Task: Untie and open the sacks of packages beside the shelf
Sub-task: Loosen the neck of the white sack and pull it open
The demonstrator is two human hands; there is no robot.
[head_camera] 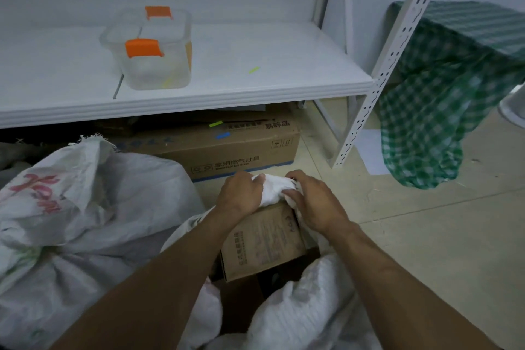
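Observation:
A white woven sack [301, 304] lies on the floor in front of me, its mouth spread apart with a brown cardboard package [264, 244] showing inside. My left hand [241, 193] and my right hand [315, 202] both grip the bunched far edge of this sack [275, 186], just above the package. A second white sack [85, 207] with red characters stands to the left, its frayed top gathered and pointing up.
A white metal shelf [227, 91] holds two clear containers with orange clips [153, 57]. Under it sits a large cardboard box [227, 148]. A perforated shelf post [377, 88] stands at right, with a green checked cloth [443, 99] draped behind it. Tiled floor stretches to the right.

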